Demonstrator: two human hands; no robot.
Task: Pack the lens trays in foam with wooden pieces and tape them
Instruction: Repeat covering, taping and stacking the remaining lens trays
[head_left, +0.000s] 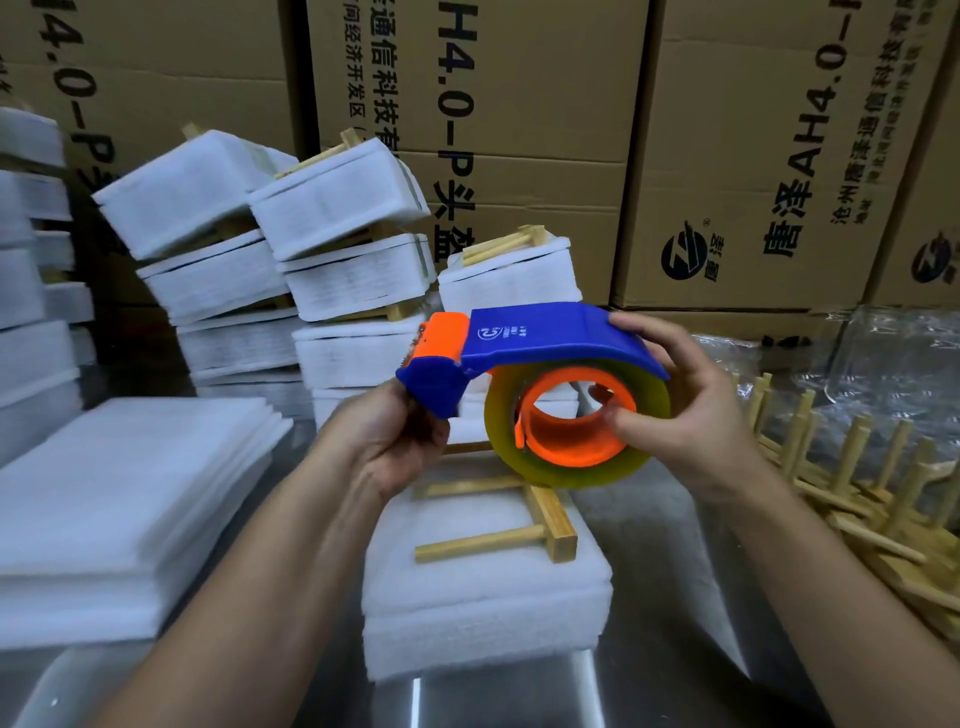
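Blue plastic in both hands: left hand grips the tape dispenser at its nose, right hand clasps handle and roll, likely to free the tape end. Below, the foam bundle, wooden piece atop, waits untaped on the counter.

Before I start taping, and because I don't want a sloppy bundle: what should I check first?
1. Tape dispenser gripped by left hand and right hand: ok.
2. Tape roll seated on its orange hub: ok.
3. Free tape end at the cutter: cannot tell.
4. Wooden piece lying on top of the foam stack: ok.
5. Foam stack edges lined up: ok.
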